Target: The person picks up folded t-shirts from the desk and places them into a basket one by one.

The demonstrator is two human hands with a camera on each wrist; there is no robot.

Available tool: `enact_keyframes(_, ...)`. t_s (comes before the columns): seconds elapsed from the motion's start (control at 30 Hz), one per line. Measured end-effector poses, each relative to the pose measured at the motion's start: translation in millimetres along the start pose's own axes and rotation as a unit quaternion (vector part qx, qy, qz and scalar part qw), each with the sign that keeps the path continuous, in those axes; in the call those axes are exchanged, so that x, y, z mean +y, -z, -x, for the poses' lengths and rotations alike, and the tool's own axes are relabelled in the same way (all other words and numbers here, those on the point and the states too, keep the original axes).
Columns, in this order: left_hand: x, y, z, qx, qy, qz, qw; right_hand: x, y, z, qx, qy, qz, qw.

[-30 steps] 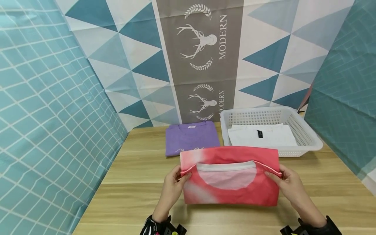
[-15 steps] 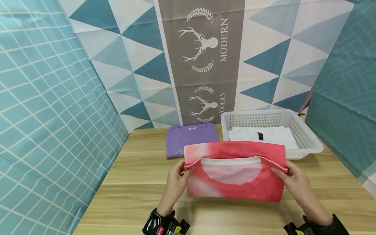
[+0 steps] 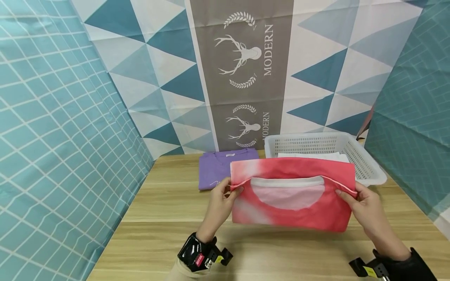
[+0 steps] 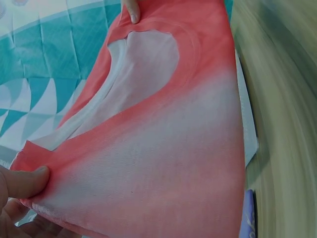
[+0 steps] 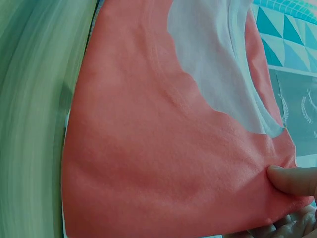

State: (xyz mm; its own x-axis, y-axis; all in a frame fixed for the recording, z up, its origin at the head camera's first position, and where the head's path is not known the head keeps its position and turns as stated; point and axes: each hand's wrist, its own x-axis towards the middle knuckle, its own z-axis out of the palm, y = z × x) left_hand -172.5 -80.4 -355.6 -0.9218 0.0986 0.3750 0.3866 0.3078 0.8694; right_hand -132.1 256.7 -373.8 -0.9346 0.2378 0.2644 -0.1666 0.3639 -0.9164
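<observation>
A folded red T-shirt (image 3: 295, 214) with pale patches and a pink-white neck opening hangs above the table, held level between both hands. My left hand (image 3: 221, 199) pinches its left edge near the collar seam, thumb in front and fingers behind. At the opposite edge my right hand (image 3: 367, 207) pinches the fabric the same way. Both wrist views show a thumb pressed on the red cloth, with the other fingers partly hidden behind it. The shirt's upper edge overlaps the front of a white plastic basket (image 3: 367, 164), covering most of a white folded garment (image 3: 313, 156) inside.
A purple folded T-shirt (image 3: 214, 168) lies on the wooden table (image 3: 158, 218) left of the basket, partly covered by the red one. Patterned cloth hangings (image 3: 246, 78) stand behind the table and along both sides.
Both hands have moved forward and to the right, raising the red T-shirt with them. It now hides more of the basket and the white garment. The grip looks unchanged.
</observation>
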Motion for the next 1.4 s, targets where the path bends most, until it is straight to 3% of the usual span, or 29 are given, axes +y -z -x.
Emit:
enact_keyframes(0.5, 11.4, -30.0, -37.0, -0.013, -0.058, 0.025, 0.9979, -10, 30.7, -22, 0.047, 0.029, -0.005, 0.998)
enact_keyframes(0.77, 21.2, -38.6, -49.1, -0.037, -0.067, 0.027, 0.9967, -10, 42.7, -30, 0.057, -0.003, -0.005, 0.998)
enact_keyframes(0.93, 24.9, -41.9, -51.7, -0.026, -0.054, 0.039, 0.9974, -14, 45.5, -37, 0.049, -0.015, 0.013, 0.999)
enact_keyframes(1.4, 32.0, -57.5, -73.4, -0.022, -0.064, 0.025, 0.9974, -22, 57.9, -57, 0.056, -0.015, 0.022, 0.998)
